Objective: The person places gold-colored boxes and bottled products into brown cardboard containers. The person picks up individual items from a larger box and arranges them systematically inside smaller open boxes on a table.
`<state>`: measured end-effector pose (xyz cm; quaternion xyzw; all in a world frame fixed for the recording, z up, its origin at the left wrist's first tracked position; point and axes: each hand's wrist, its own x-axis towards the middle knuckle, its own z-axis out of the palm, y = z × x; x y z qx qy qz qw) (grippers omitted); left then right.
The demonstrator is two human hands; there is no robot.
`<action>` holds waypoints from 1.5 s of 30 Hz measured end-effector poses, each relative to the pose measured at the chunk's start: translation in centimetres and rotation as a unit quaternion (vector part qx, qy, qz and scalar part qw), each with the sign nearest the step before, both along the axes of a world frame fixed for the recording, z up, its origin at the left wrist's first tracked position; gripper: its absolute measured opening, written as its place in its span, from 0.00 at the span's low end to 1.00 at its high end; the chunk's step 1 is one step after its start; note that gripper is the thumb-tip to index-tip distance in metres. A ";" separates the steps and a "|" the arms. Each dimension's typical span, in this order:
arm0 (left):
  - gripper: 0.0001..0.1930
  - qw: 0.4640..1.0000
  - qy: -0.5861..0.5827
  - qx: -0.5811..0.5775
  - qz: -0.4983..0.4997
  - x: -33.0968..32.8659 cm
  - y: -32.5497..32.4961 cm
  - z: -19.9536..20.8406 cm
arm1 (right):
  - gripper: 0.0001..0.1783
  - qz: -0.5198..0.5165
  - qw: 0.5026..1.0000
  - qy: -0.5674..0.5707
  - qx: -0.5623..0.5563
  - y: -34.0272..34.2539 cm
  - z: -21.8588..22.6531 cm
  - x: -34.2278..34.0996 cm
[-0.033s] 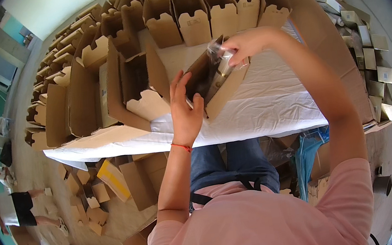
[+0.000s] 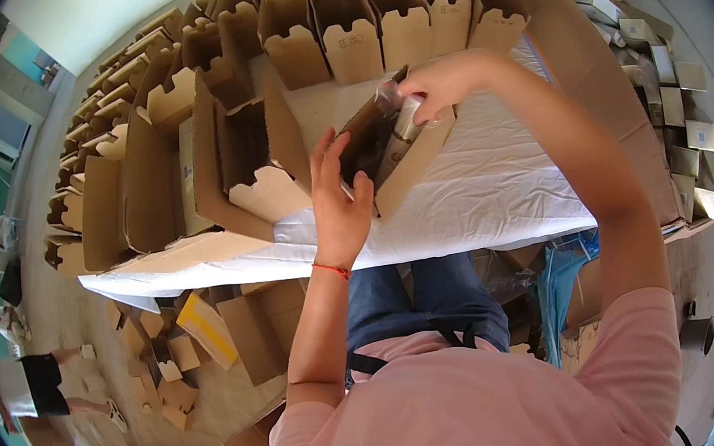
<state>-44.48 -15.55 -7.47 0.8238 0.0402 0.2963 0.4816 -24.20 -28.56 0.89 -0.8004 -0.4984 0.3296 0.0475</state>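
A narrow, open-topped cardboard box point(image 2: 416, 154) stands at a slant on the white-covered table point(image 2: 495, 178). At its near left corner, my left hand point(image 2: 341, 202) grips the wall, fingers along the outside and thumb at the near end. From the far right side my right hand point(image 2: 445, 83) reaches over the box, its fingers closed on a clear plastic-wrapped package point(image 2: 402, 134). That package is long and pale, with brownish bands, and lies tilted partly inside the box. What the wrapping contains I cannot make out, and the box's dark bottom is hidden.
Open cardboard boxes point(image 2: 351, 43) line the table's back and left. A taller box point(image 2: 261, 145) stands beside my left hand. Small cartons point(image 2: 674, 109) are piled at the right beyond a cardboard sheet point(image 2: 601, 91). Scattered cardboard point(image 2: 177, 364) covers the floor; another person point(image 2: 44, 381) is at far left.
The plastic-wrapped package and my right hand have shifted slightly left and down into the box. The loose plastic at its top sits lower. My left hand stays in place.
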 end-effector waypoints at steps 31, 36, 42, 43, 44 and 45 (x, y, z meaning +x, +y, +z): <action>0.28 0.980 0.004 -0.190 0.067 -5.8 -1.4 -9.5 | 0.25 -0.484 0.590 0.239 0.600 -1.4 -16.6 -14.1; 0.33 0.986 0.037 -0.149 0.064 -5.5 -1.6 -9.1 | 0.28 -0.440 0.648 0.245 0.572 2.7 -19.1 -10.0; 0.33 0.987 -0.036 -0.109 0.110 -4.8 -1.0 -8.2 | 0.29 -0.416 0.651 0.290 0.564 6.8 -17.0 -11.1; 0.33 0.984 -0.031 -0.137 0.109 -4.5 -0.9 -7.7 | 0.30 -0.413 0.649 0.291 0.569 7.4 -17.2 -10.8; 0.34 0.988 -0.018 -0.096 0.118 -4.4 -0.9 -7.8 | 0.30 -0.409 0.647 0.292 0.574 7.8 -17.6 -10.5; 0.34 0.991 -0.009 -0.054 0.122 -4.1 -0.9 -7.9 | 0.32 -0.401 0.655 0.277 0.577 7.9 -18.0 -9.9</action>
